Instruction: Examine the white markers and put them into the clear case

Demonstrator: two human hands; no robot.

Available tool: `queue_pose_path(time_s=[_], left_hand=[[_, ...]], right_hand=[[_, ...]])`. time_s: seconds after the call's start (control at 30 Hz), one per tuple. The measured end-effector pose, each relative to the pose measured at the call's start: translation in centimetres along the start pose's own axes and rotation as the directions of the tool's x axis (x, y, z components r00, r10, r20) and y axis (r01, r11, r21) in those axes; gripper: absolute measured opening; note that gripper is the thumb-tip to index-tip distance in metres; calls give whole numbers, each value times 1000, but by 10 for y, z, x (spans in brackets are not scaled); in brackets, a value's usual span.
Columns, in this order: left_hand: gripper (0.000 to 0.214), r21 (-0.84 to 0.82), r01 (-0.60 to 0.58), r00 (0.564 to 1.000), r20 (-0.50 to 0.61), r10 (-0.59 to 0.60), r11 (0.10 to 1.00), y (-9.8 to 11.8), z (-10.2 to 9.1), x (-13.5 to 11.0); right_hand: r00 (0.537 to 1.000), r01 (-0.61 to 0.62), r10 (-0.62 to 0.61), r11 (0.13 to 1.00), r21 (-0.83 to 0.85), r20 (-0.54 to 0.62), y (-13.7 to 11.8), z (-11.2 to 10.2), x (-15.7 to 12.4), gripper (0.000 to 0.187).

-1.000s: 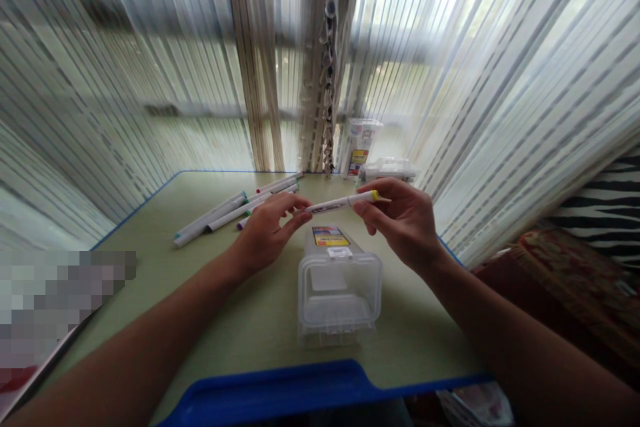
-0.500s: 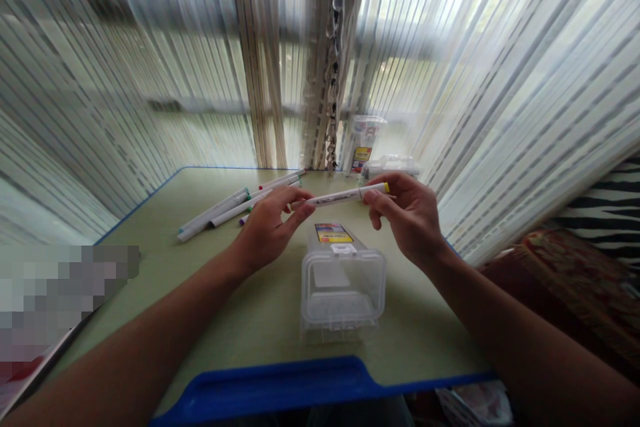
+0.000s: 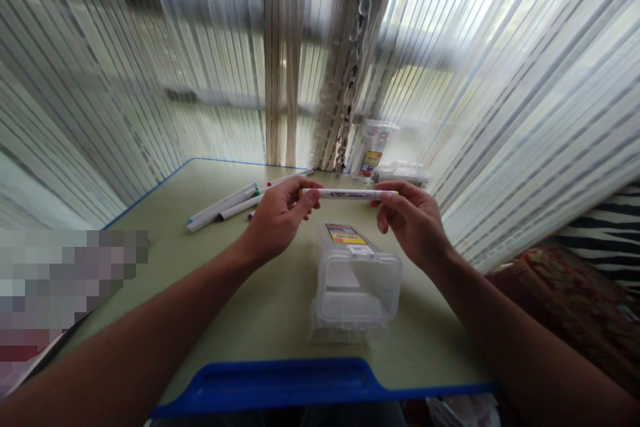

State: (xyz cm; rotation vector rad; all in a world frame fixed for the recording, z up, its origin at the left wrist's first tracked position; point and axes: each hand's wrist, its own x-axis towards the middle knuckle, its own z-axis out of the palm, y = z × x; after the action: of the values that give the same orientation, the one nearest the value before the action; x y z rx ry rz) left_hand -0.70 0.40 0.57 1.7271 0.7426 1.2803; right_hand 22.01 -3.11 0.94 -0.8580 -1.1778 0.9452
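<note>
Crosswise between fingers (image 3: 305,203), white marker (image 3: 347,194)

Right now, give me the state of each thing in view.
Marker: held level in the air
Left hand: closed on one end of the marker
Right hand: pinching its other end
Near box: lying down, lid unclear
Tall box: upright
Low box: lying flat
Loose markers: lying grouped
Curtain: hanging

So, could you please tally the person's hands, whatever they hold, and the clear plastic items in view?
Hands: 2, the left hand and the right hand
Held markers: 1, a white marker gripped between both
Clear plastic items: 3, the near box, the upright box at the back and the low piece beside it
Total: 6
</note>
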Motion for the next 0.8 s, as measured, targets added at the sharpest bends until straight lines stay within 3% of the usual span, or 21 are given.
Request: queue_pose_path(time_s=[0.4, 0.8], left_hand=[[26, -124, 88, 996, -18, -91, 988, 1, 2, 0], [17, -289, 109, 993, -6, -116, 951, 3, 2, -1]], right_hand=[[998, -54, 55, 998, -38, 14, 2, 0, 1, 24], [998, -66, 66, 998, -18, 18, -1, -1, 0, 17]])
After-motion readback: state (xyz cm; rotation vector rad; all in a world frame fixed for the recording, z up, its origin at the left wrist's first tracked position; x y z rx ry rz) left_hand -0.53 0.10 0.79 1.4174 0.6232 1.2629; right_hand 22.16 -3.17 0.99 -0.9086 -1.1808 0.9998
